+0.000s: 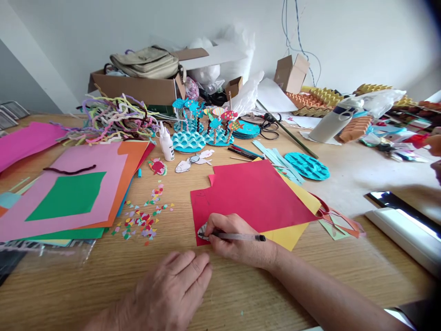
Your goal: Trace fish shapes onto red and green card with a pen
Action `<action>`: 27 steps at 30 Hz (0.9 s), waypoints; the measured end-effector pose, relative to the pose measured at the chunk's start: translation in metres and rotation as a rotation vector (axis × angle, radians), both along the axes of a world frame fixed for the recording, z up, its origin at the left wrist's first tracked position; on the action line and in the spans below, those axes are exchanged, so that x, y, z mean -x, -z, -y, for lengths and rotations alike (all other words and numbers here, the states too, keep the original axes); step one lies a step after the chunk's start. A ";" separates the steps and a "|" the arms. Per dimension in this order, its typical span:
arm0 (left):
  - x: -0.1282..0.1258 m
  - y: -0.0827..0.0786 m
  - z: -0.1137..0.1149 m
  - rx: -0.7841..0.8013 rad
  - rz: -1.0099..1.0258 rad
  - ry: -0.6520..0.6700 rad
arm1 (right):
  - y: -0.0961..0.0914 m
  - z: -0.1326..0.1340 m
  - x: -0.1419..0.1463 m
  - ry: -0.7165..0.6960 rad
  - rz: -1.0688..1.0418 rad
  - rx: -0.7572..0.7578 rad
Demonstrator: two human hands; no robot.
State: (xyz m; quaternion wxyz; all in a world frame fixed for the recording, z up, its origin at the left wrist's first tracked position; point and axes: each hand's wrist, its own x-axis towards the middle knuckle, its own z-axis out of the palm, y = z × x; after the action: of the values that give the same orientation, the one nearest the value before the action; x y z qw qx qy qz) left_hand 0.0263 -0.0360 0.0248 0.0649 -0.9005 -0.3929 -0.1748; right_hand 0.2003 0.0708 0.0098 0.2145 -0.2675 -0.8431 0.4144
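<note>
My right hand (237, 241) is closed round a pen (237, 236), its tip at a small paper fish shape (203, 231) on the near left corner of a red paper sheet (251, 193). A yellow sheet (292, 232) lies under the red one. My left hand (168, 294) rests flat on the wooden table (86, 285), fingers together and stretched out, holding nothing, just in front of the red sheet's corner.
A stack of pink, orange and green sheets (76, 193) lies at left, with paper confetti (144, 216) beside it. Behind are a glue bottle (167, 145), blue wave crafts with paper fish (203, 128), pipe cleaners (110, 117), a cardboard box (144, 87) and red-handled scissors (330, 214).
</note>
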 end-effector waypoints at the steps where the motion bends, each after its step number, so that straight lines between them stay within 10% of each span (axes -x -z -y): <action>1: 0.000 0.005 0.002 -0.021 -0.010 -0.004 | 0.000 0.000 0.000 -0.002 0.002 0.003; 27: 0.003 0.041 -0.010 -0.057 0.033 -0.058 | 0.000 -0.001 -0.001 0.001 0.036 0.031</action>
State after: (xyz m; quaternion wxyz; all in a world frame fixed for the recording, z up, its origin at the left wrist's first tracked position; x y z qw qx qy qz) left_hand 0.0235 -0.0263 -0.0166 0.0892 -0.8836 -0.4145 -0.1988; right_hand 0.2010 0.0713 0.0098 0.1953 -0.2785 -0.8401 0.4225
